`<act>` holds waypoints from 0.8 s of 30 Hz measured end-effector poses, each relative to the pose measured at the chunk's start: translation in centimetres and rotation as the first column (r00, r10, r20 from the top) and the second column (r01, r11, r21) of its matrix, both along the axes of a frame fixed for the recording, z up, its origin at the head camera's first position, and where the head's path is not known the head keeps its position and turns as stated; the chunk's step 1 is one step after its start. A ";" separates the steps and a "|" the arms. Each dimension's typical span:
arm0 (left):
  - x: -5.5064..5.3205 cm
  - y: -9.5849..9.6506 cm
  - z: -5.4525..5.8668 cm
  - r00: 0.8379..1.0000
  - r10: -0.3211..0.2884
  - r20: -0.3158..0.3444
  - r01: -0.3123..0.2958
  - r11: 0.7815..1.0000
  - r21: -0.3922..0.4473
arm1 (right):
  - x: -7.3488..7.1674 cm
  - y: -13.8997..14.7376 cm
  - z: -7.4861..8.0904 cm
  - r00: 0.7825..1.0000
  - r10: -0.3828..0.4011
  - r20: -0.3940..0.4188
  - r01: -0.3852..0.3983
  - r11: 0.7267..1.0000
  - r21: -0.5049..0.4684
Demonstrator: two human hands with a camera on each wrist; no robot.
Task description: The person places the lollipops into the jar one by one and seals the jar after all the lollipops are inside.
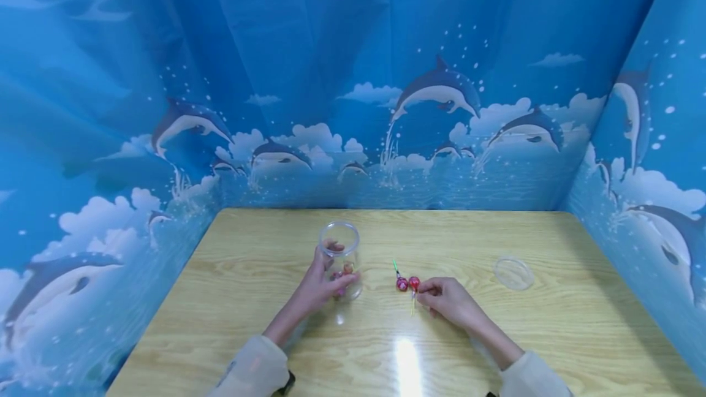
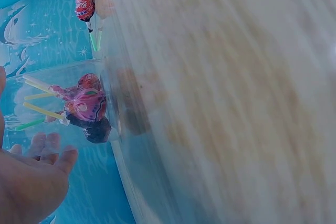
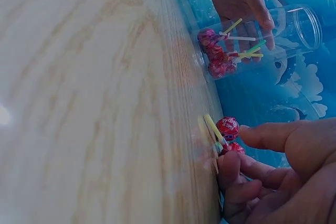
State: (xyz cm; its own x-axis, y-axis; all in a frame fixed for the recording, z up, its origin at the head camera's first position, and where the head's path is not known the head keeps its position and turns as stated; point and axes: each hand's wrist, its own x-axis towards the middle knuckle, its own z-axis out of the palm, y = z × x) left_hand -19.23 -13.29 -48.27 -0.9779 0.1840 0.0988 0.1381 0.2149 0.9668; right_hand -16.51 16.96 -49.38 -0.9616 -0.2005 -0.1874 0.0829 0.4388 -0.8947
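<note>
My left hand (image 1: pixel 322 283) is wrapped round a clear plastic jar (image 1: pixel 340 239) that stands lidless on the table. Several wrapped lollipops (image 3: pixel 214 53) lie in its bottom, with yellow, white and green sticks pointing towards the mouth. To the right of the jar, a red lollipop with a yellow stick (image 1: pixel 414 283) lies beside another with a green stick (image 1: pixel 402 285). My right hand (image 1: pixel 449 302) pinches the yellow-stick lollipop between thumb and curled fingers, low over the tabletop. In the right wrist view the fingers partly hide this pair.
A round clear lid (image 1: pixel 513 273) lies on the right part of the wooden table (image 1: pixel 265 241). Blue curtains (image 1: pixel 309 78) printed with dolphins hang behind the table and along both sides.
</note>
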 end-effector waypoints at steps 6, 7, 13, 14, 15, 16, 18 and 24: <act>-0.1 -0.1 0.0 1.000 0.000 -0.010 0.000 1.000 -0.022 | -0.4 -0.6 -0.2 0.997 -0.050 -0.059 0.054 0.997 0.058; -0.1 -0.1 0.0 1.000 0.002 -0.012 -0.002 1.000 -0.028 | -0.5 -0.7 -0.3 0.996 -0.055 -0.072 0.060 0.996 0.070; -0.1 -0.1 -0.1 1.000 0.005 -0.010 -0.005 1.000 -0.025 | -0.8 -1.4 -0.6 0.989 -0.067 -0.133 0.091 0.980 0.178; -0.1 -0.1 0.0 1.000 0.004 -0.007 -0.005 1.000 -0.020 | -0.9 -1.5 -0.6 0.988 -0.065 -0.142 0.094 0.973 0.210; -0.1 -0.1 0.0 1.000 0.006 -0.005 -0.006 1.000 -0.018 | -0.9 -1.6 -0.6 0.987 -0.063 -0.149 0.098 0.966 0.241; 0.0 -0.1 0.0 1.000 0.006 -0.004 -0.006 1.000 -0.017 | -0.9 -1.6 -0.6 0.986 -0.056 -0.156 0.097 0.958 0.269; 0.0 -0.1 0.1 1.000 0.004 0.001 -0.004 1.000 -0.011 | -0.9 -1.7 -0.6 0.985 -0.047 -0.166 0.098 0.945 0.313; 0.0 -0.1 0.1 1.000 -0.003 0.006 0.003 1.000 -0.009 | -0.8 -0.9 -0.1 0.982 -0.049 -0.181 0.112 0.926 0.361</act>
